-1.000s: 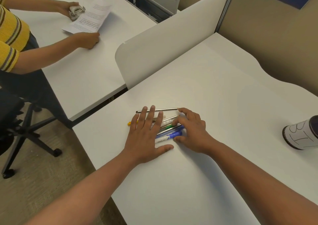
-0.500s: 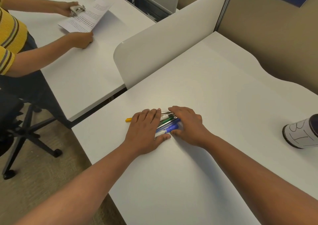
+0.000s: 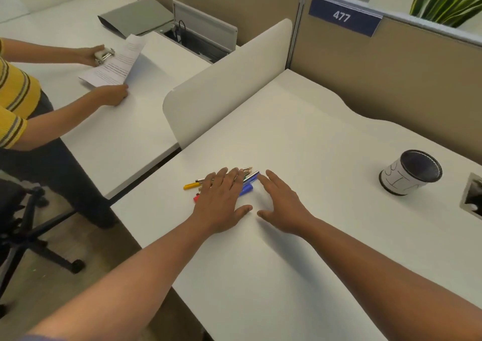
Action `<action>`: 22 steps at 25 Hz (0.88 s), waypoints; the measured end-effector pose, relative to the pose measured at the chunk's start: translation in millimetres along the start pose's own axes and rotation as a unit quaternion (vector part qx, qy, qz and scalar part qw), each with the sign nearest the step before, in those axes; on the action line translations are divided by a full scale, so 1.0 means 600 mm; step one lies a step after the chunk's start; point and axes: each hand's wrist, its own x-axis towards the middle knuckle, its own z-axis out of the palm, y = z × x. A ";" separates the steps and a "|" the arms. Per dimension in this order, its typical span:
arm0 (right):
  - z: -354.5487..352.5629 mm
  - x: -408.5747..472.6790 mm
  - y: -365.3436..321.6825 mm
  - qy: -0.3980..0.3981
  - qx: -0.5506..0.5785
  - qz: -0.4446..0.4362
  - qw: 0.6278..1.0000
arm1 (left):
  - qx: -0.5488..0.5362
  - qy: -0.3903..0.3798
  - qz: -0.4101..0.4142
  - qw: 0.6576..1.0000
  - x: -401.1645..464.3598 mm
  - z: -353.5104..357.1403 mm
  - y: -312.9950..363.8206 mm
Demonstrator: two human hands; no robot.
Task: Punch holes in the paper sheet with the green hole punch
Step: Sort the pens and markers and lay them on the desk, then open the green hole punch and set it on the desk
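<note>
No green hole punch shows on my desk. A bunch of pens and markers [image 3: 246, 184] lies on the white desk [image 3: 300, 137], with yellow, red and blue ends sticking out. My left hand [image 3: 221, 202] rests flat on top of them, fingers spread. My right hand [image 3: 281, 205] lies flat just right of the bunch, fingers apart, holding nothing. At the neighbouring desk another person holds a printed paper sheet [image 3: 114, 64] and a pale metal hole punch [image 3: 103, 54].
A black mesh pen cup [image 3: 410, 173] with a white label stands at the right. A desk cutout [image 3: 472, 198] sits at the far right edge. A white divider panel [image 3: 224, 79] separates the desks. An office chair [image 3: 23, 225] stands on the left floor.
My right hand has come off the pens and opened to their right. My left hand has flattened over the bunch. The view has tilted up, showing the cup and partition more fully.
</note>
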 end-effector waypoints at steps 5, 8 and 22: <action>-0.027 -0.122 0.025 0.080 -0.003 0.044 0.996 | -0.036 0.059 0.085 0.994 -0.019 -0.033 0.110; -0.044 -0.215 0.057 0.126 0.001 0.092 0.988 | -0.054 0.045 0.121 0.990 -0.025 -0.037 0.197; -0.049 -0.597 0.242 0.206 0.092 0.325 0.918 | -0.250 -0.164 0.234 0.925 -0.107 -0.009 0.573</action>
